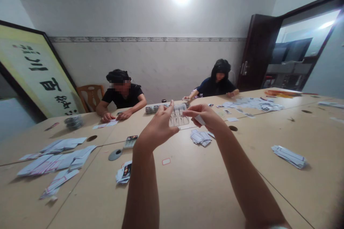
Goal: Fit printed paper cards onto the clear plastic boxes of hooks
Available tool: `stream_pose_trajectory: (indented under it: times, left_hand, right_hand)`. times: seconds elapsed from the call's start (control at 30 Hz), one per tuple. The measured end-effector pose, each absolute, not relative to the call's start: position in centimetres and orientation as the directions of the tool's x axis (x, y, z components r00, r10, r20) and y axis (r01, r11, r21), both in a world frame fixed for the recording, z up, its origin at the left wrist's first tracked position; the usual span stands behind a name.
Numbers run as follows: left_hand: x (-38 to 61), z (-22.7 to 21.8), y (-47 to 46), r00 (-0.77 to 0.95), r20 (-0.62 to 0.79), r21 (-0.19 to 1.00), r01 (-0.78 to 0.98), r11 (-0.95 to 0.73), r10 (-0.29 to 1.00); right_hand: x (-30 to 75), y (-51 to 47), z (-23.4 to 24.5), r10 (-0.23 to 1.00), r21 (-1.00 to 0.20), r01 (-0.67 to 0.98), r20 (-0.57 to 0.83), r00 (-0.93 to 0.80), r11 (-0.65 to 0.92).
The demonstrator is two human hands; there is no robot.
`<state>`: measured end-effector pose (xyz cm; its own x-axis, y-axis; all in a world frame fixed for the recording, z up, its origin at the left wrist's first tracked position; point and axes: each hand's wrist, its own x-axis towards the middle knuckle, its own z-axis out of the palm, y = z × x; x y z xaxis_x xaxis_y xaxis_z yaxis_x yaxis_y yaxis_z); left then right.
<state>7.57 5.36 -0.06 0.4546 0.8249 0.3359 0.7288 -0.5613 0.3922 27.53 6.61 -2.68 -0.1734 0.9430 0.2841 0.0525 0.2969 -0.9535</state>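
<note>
My left hand (158,127) is raised above the table, its fingers pinching the left edge of a small clear plastic packet (178,115) with dark items inside. My right hand (208,117) grips the packet's right side and also pinches a small white card (200,119). Both hands are closed. Just beneath and right of them lies a loose pile of white cards (201,137) on the beige table (188,186).
Two people sit across the table, hands on cards. White card stacks lie at left (57,162), right (289,156) and far right (255,104). A printed packet pile (124,172), a grey disc (115,155), a framed calligraphy board (34,71) and an open door (255,52) are around.
</note>
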Motion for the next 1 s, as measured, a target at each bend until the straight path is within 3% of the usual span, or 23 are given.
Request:
stream_pose_trajectory:
  times: [0.13,0.23,0.37,0.53,0.7,0.8,1.0]
  left_hand:
    - [7.3,-0.1,5.5,0.458,0.383,0.381,0.713,-0.589,0.802]
    - [6.9,0.0,5.6,0.484,0.403,0.414,0.661,-0.626,0.777]
    - [6.1,0.2,6.0,0.495,0.400,0.532,0.559,-0.636,0.771]
    - [5.5,0.2,6.8,0.366,0.447,0.729,0.380,-0.570,0.816]
    - [5.7,0.4,5.7,0.434,0.443,0.820,0.157,-0.550,0.785]
    - [5.9,0.7,4.5,0.429,0.445,0.844,0.091,-0.528,0.786]
    - [6.1,1.1,3.0,0.367,0.485,0.813,0.144,-0.564,0.794]
  right_hand:
    - [28.1,6.5,-2.6,0.915,-0.933,0.139,0.281,-0.290,0.331]
    - [28.4,6.3,-2.5,0.907,-0.937,0.110,0.286,-0.308,0.332]
    - [28.4,6.1,-2.4,0.917,-0.940,0.069,0.307,-0.255,0.334]
    - [27.8,6.2,-2.7,0.907,-0.938,0.031,0.324,-0.270,0.344]
    - [27.7,6.3,-3.2,0.867,-0.926,-0.070,0.373,-0.330,0.372]
    - [27.8,6.1,-3.2,0.853,-0.920,-0.080,0.386,-0.351,0.384]
    - [27.4,5.2,-2.7,0.837,-0.915,-0.124,0.402,-0.370,0.385]
